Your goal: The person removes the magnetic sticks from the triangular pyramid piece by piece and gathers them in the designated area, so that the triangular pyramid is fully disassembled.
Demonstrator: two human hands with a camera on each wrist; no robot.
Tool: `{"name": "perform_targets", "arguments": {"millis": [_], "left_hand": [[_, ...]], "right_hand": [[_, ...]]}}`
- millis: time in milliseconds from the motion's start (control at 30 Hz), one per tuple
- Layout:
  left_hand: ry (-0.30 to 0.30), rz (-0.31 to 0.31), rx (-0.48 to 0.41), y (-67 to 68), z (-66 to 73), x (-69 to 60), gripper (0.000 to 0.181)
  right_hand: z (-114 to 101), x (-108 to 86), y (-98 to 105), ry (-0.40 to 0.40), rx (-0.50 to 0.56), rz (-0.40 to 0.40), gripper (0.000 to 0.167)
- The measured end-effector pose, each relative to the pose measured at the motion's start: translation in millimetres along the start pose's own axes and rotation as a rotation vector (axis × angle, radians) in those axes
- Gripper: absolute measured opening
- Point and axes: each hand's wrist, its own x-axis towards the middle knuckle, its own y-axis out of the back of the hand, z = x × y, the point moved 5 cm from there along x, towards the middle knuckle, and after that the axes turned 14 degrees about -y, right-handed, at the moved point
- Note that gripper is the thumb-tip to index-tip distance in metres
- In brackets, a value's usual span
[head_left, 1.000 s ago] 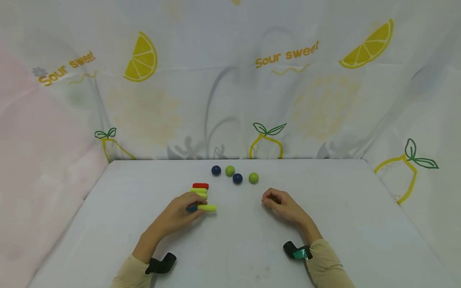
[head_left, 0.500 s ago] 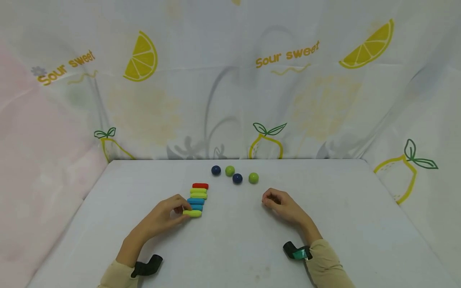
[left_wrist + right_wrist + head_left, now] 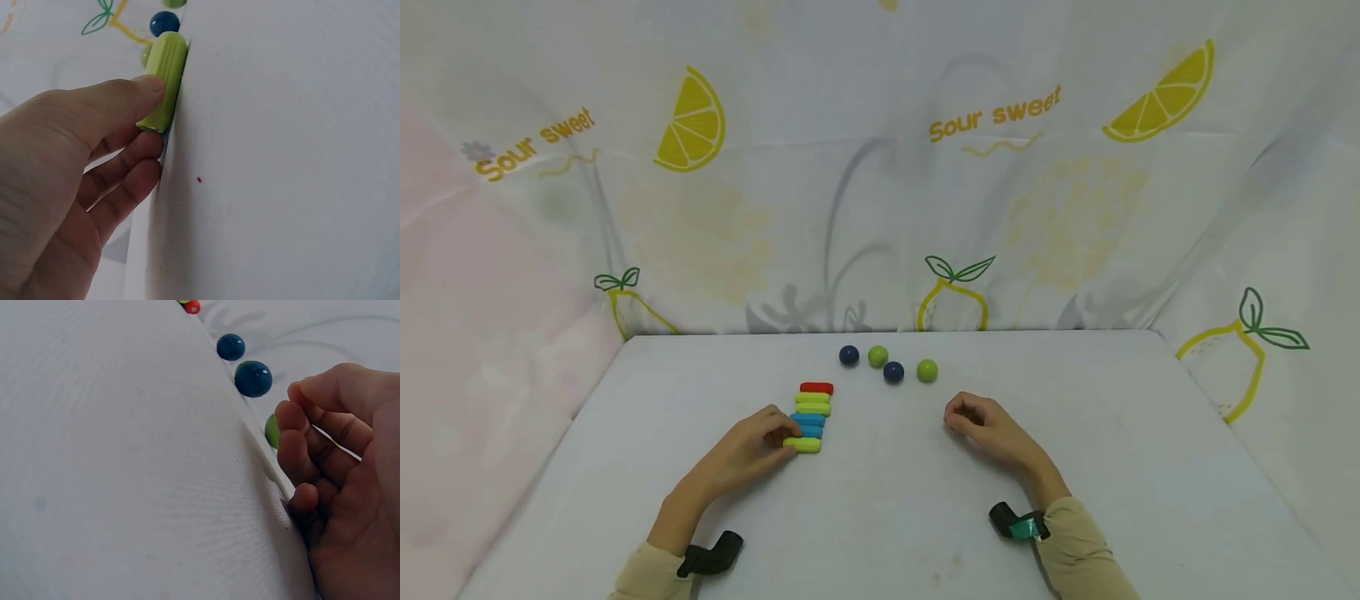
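In the head view a column of short coloured sticks lies on the table: a red stick (image 3: 816, 388) farthest, two yellow-green sticks (image 3: 812, 403) below it, then two blue sticks (image 3: 808, 425). Nearest is another yellow-green stick (image 3: 805, 446), ridged along its length. My left hand (image 3: 748, 450) pinches its left end. In the left wrist view the thumb presses this stick's side, and the other fingers are partly hidden behind it. My right hand (image 3: 992, 429) rests on the table to the right, loosely curled around nothing.
Behind the sticks are two dark blue balls (image 3: 893, 372) and two green balls (image 3: 927, 371). The white table (image 3: 880, 517) ends at a lemon-printed cloth (image 3: 880, 208) at the back and sides.
My left hand has brought the yellow-green stick left and toward me to the near end of the column, then shifted it slightly right. The right hand has stayed put.
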Motion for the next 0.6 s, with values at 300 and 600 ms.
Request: {"name": "perform_targets", "arguments": {"millis": [300,600], "left_hand": [[0.053,-0.029,-0.012,-4.8,-7.3,0.9,0.024],[0.055,-0.021,0.02,-1.8,-3.5,2.8,0.021]], "right_hand": [[13.3,4.8,-2.0,-0.014,0.009,-0.001,0.013],[11.2,5.1,-1.6,-0.022,0.0,0.01,0.014]]}}
